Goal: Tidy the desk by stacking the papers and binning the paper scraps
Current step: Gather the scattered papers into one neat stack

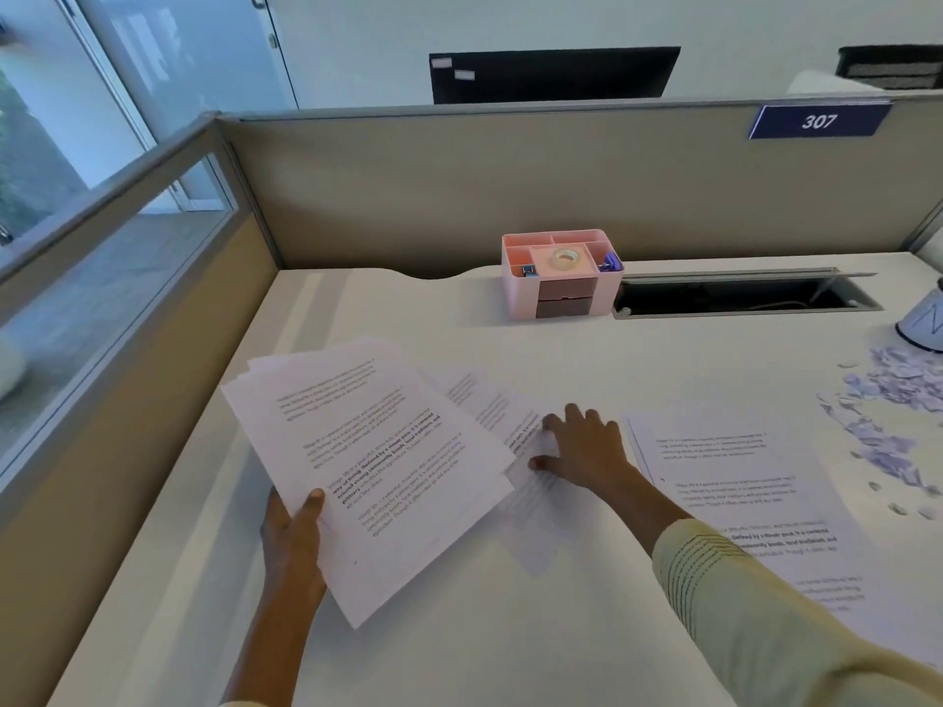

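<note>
My left hand grips the near left edge of a loose stack of printed papers, thumb on top, the stack lifted and tilted over the white desk. My right hand lies flat with fingers spread on a blurred sheet that pokes out from under the stack's right side. Another printed sheet lies flat to the right, partly under my right sleeve. Pale purple paper scraps are scattered at the desk's right edge.
A pink desk organiser with a tape roll stands at the back. Beside it is an open cable slot. A white cup-like thing is at the far right. Beige partition walls close the back and left.
</note>
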Action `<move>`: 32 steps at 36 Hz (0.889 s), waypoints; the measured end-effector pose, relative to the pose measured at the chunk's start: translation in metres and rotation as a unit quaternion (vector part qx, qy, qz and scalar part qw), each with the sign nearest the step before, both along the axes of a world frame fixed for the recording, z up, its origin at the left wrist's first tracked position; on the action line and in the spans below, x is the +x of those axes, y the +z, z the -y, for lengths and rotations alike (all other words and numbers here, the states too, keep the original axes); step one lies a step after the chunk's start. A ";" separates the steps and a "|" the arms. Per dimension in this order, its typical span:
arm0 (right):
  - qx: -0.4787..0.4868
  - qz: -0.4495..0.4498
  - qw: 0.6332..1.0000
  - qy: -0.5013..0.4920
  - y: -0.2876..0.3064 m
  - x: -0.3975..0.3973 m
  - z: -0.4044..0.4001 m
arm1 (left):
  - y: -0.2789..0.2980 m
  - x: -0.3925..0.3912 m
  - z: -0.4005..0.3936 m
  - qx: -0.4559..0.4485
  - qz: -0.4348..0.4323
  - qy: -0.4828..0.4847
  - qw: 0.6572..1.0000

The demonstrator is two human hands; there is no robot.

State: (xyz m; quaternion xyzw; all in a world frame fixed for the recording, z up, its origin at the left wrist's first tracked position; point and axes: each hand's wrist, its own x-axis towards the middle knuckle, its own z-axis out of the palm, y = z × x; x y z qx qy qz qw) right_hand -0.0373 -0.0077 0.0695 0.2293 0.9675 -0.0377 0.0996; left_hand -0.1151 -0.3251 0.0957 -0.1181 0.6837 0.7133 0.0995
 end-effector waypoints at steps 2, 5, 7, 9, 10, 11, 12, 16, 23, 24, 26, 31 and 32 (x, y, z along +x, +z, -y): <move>0.028 0.007 0.999 -0.035 0.002 0.002 -0.001 | -0.002 -0.001 0.004 -0.004 0.007 0.000 1.000; 0.009 -0.018 0.994 -0.107 -0.002 0.008 -0.006 | -0.005 -0.004 0.009 -0.009 0.003 -0.025 1.000; -0.034 -0.044 0.985 -0.164 -0.005 0.013 -0.008 | -0.007 -0.003 0.008 -0.009 0.003 -0.058 0.998; -0.069 -0.056 0.976 -0.197 -0.005 0.015 -0.008 | -0.010 -0.002 0.001 -0.009 0.011 -0.090 0.996; -0.083 -0.060 0.974 -0.204 -0.005 0.016 -0.009 | -0.011 -0.001 -0.006 -0.013 0.012 -0.109 0.994; -0.101 -0.066 0.970 -0.210 -0.005 0.016 -0.010 | -0.012 0.001 -0.014 -0.013 0.010 -0.129 0.991; -0.123 -0.075 0.965 -0.218 -0.004 0.017 -0.010 | -0.013 0.002 -0.023 -0.016 0.011 -0.147 0.989; -0.186 -0.111 0.947 -0.236 -0.004 0.022 -0.006 | -0.021 0.005 -0.061 -0.043 0.014 -0.170 0.984; -0.288 -0.182 0.907 -0.249 -0.017 0.031 -0.006 | -0.035 0.006 -0.096 -0.177 -0.018 -0.139 0.974; -0.314 -0.188 0.895 -0.254 -0.016 0.032 -0.008 | -0.035 0.004 -0.095 -0.174 -0.019 -0.148 0.973; -0.378 -0.208 0.859 -0.276 -0.013 0.033 -0.013 | -0.036 0.002 -0.093 -0.134 -0.003 -0.165 0.977; -0.484 -0.233 0.783 -0.315 0.011 0.037 -0.020 | -0.039 0.004 -0.086 -0.071 0.032 -0.208 0.975; -0.513 -0.223 0.772 -0.301 0.015 0.040 -0.019 | -0.040 0.004 -0.086 -0.072 0.037 -0.212 0.974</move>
